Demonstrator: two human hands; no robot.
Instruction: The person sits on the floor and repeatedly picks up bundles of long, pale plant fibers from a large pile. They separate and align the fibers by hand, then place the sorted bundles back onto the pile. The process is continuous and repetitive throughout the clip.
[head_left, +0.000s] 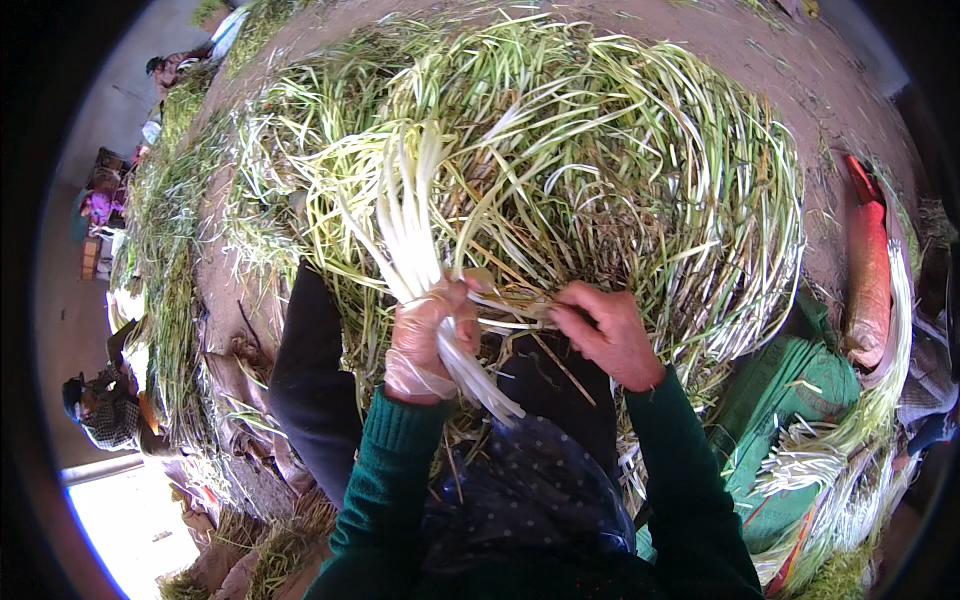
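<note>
My left hand (431, 341), in a thin clear glove, is closed around a bundle of pale leafy stalks (405, 217). Their white ends stick out below the fist over my lap, and their leaves spread away from me. To its right, my right hand (604, 330) has its fingertips pinched on a thin pale stalk (517, 311) that stretches between both hands. Whether this stalk is still joined to the bundle I cannot tell. Beyond both hands lies a large heap of green and white stalks (637, 165), some of them brown and dry.
At the right, cut white stalks (806, 457) lie on a green woven sack (776, 420), with a red-orange bag (868, 277) beyond. A long row of greens (169, 285) runs along the left. A person in a checked top (105, 409) sits at the left; others are farther off.
</note>
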